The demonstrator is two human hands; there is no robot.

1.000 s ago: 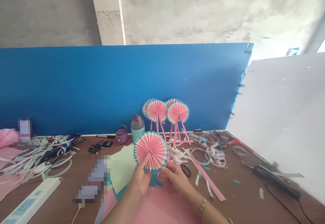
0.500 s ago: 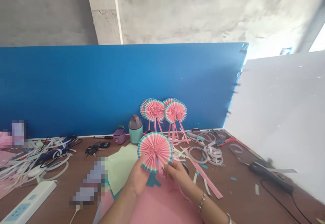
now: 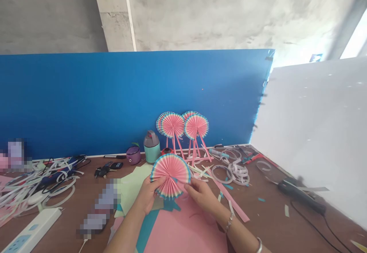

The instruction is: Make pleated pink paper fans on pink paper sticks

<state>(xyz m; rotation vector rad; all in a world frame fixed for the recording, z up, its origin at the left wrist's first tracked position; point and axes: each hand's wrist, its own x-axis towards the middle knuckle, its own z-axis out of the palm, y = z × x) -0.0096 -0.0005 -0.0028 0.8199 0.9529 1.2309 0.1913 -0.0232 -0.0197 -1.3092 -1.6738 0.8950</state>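
Round pink pleated paper fan with blue rim sits lower and flatter than half a second ago, above brown desk. Left hand grip pinches its 8 o'clock edge; right hand is at 4 o'clock, grip unclear. Disc looks fully opened, no stick seen; pink stick-mounted fans stand at 12 o'clock

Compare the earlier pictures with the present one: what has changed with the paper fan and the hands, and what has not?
The paper fan has sunk slightly. The right hand moved up to its lower right edge. The left hand kept its grip; the finished fans stayed against the blue board.
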